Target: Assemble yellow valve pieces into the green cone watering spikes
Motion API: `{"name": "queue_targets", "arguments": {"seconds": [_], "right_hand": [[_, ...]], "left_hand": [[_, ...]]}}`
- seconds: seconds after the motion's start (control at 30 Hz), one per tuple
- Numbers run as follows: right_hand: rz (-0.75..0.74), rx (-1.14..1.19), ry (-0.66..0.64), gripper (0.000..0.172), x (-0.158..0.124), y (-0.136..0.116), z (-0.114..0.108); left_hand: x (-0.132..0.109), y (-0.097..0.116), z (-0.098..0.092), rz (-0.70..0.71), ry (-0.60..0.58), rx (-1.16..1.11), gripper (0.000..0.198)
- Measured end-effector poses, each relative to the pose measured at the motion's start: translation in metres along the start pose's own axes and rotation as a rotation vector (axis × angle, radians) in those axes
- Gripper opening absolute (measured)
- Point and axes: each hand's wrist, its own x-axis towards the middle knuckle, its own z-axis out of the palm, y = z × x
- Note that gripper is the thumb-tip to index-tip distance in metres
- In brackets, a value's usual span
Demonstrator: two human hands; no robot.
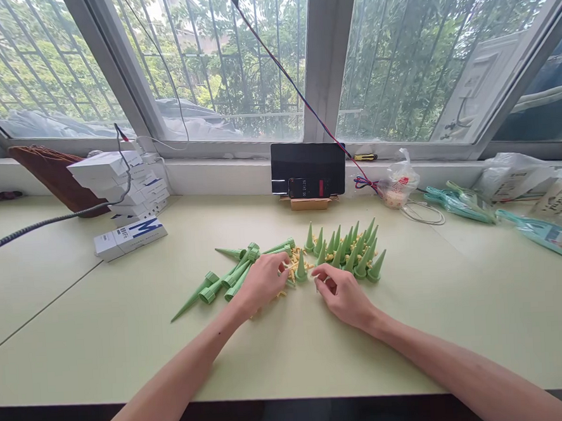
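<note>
The left hand [265, 278] bends over small yellow pegs [294, 258], though I cannot tell whether its fingers grip one; to its left lie loose green cones [208, 293], pointing various ways; just to its right, a single cone [301, 269] stands upright on the table [252, 365], about equally near both hands; the right hand [342, 290] has curled fingers, their grip unclear; beside and beyond it, standing cones [362, 266] crowd together.

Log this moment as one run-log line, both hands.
left hand: beside yellow pieces, grip unclear; right hand: beside one green spike, grip unclear; clustered spikes: standing beyond right hand; other spikes: lying near left hand
</note>
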Motion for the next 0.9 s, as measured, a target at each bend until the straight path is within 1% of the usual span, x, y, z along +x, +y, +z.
{"name": "queue_targets", "arguments": {"seconds": [0.2,0.33,0.5,0.63,0.77,0.9], "right_hand": [[0.005,0.019,-0.002,0.014,0.000,0.000,0.000],[0.008,0.030,-0.004,0.014,-0.001,-0.001,0.000],[0.004,0.033,-0.002,0.015,-0.001,-0.002,0.000],[-0.002,0.030,-0.002,0.014,-0.001,-0.002,0.000],[-0.005,0.023,0.001,0.013,0.000,-0.002,0.000],[-0.003,0.033,0.003,0.014,0.000,-0.001,0.001]], "left_hand": [[-0.001,-0.003,0.004,-0.021,0.006,-0.028,0.017],[0.000,-0.006,0.008,-0.011,0.048,0.014,0.019],[0.001,-0.003,0.008,-0.014,0.068,-0.006,0.026],[0.002,0.003,0.005,0.032,0.138,-0.071,0.027],[0.001,0.010,0.000,0.087,0.255,-0.145,0.021],[0.000,0.017,-0.003,0.118,0.333,-0.244,0.015]]}}
